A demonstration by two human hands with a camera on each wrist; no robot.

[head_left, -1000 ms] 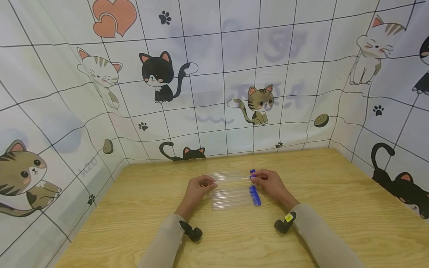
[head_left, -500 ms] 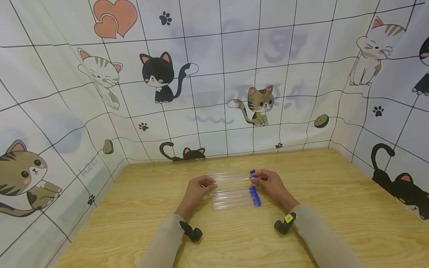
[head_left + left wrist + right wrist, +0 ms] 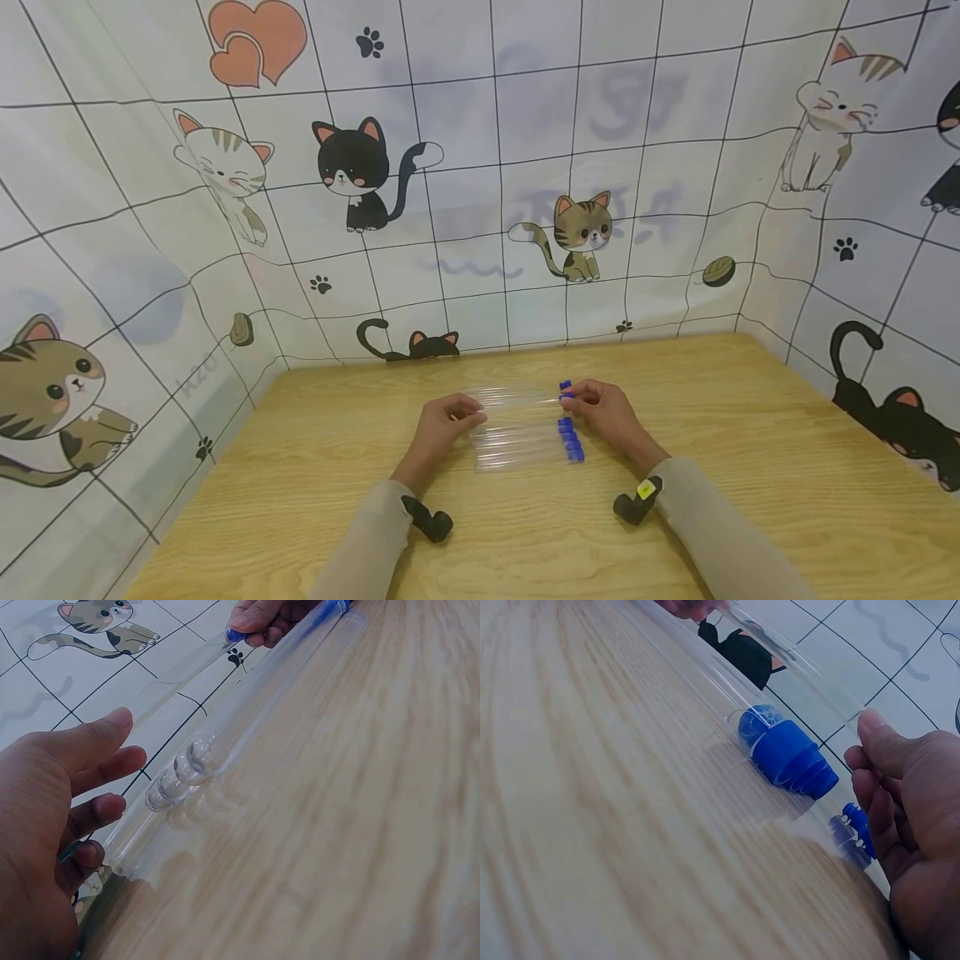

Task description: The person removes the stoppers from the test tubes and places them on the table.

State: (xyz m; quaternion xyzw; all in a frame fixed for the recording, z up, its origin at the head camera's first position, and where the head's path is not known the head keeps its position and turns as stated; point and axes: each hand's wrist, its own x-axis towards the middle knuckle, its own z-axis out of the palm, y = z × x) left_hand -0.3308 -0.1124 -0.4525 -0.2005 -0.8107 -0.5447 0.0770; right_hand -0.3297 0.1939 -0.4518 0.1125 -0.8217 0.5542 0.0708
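A clear test tube (image 3: 176, 684) with a blue cap is held raised between my two hands. My right hand (image 3: 606, 412) pinches it at the capped end; in the right wrist view the fingers hide that cap. At the other end, my left hand (image 3: 444, 423) holds the tube's tip between thumb and forefinger, the other fingers loosely bent. Closer to me, several capped test tubes (image 3: 517, 450) lie side by side on the table, their blue caps (image 3: 570, 442) to the right. Beyond the hands lies another group of tubes (image 3: 498, 392), partly hidden.
The wood-grain table (image 3: 525, 533) runs back to a white gridded cloth (image 3: 465, 208) printed with cats, which also hangs at both sides. Black camera mounts (image 3: 431, 521) sit on both wrists.
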